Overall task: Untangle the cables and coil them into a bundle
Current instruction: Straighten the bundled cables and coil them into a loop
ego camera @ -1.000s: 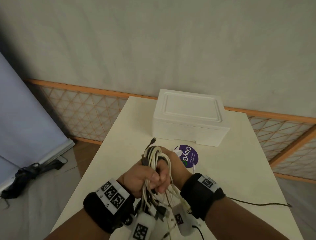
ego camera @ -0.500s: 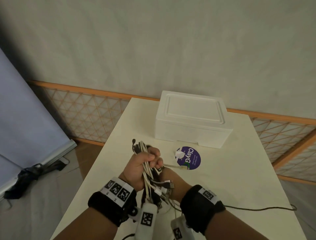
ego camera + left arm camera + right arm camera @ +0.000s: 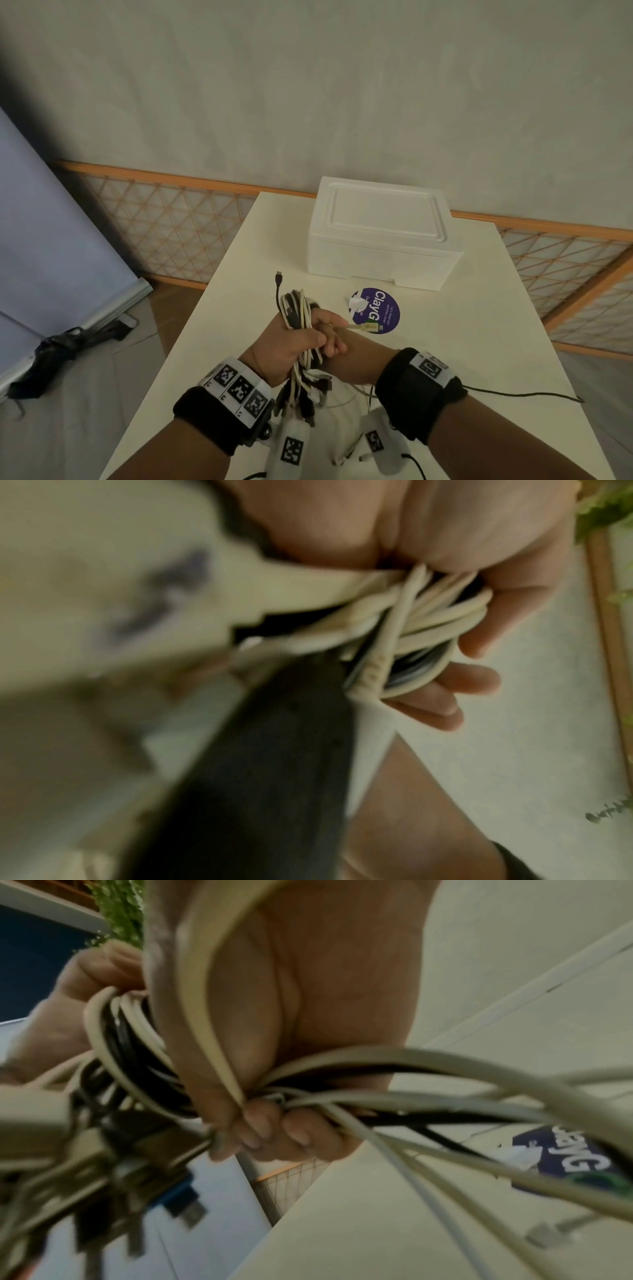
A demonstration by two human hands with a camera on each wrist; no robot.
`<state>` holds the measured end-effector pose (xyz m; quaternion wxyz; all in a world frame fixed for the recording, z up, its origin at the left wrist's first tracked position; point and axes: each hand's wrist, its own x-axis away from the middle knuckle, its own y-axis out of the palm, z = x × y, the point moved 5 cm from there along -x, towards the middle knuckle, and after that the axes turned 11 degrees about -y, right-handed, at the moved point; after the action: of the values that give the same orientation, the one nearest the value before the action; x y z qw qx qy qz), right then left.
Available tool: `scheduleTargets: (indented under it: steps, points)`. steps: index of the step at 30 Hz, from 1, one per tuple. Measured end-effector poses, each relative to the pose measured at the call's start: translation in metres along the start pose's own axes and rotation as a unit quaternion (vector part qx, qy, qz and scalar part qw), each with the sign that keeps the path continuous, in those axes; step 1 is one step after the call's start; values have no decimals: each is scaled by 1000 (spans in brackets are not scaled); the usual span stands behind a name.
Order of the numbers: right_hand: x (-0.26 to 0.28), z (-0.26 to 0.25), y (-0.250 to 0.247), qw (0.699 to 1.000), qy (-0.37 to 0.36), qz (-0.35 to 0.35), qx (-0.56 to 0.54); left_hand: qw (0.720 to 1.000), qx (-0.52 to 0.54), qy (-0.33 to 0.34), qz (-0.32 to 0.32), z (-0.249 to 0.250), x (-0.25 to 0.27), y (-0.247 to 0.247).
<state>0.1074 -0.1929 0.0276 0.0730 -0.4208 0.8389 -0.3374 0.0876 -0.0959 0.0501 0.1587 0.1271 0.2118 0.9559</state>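
Note:
A coiled bundle of white and black cables is held above the cream table. My left hand grips the bundle round its middle; in the left wrist view its fingers curl round the white strands. My right hand sits just right of and below the left. Its fingers curl round loose white and black strands. A white plug end sticks out to the right. A black plug stands up from the coil. Several connectors hang below.
A white foam box stands at the back of the table. A round purple sticker lies in front of it. A thin black wire runs off to the table's right edge. An orange lattice fence stands behind.
The left hand has lifted the bundle and turned it upright. The right hand has slid from beside it to lower down, and a white plug end now sticks out to the right.

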Motion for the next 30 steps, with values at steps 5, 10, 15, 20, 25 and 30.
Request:
scheduleTargets:
  steps: [5, 10, 15, 20, 25, 30]
  points:
    - [-6, -29, 3, 956, -143, 37, 253, 996, 68, 10, 56, 6, -9, 0]
    - [-16, -31, 13, 971, -88, -61, 213, 985, 119, 1, 122, -5, -21, -14]
    - [-21, -9, 25, 961, -16, -81, 264, 978, 4, 8, 206, -21, -23, -27]
    - [-18, -3, 31, 960, 5, -114, 255, 963, -160, 12, 216, -31, -20, -36]
    - [-8, -2, 32, 958, 47, -128, 253, 904, -341, 18, 259, -39, -21, -48]
    - [7, 1, 30, 964, 79, -99, 235, 805, -506, -1, 310, -41, -17, -72]
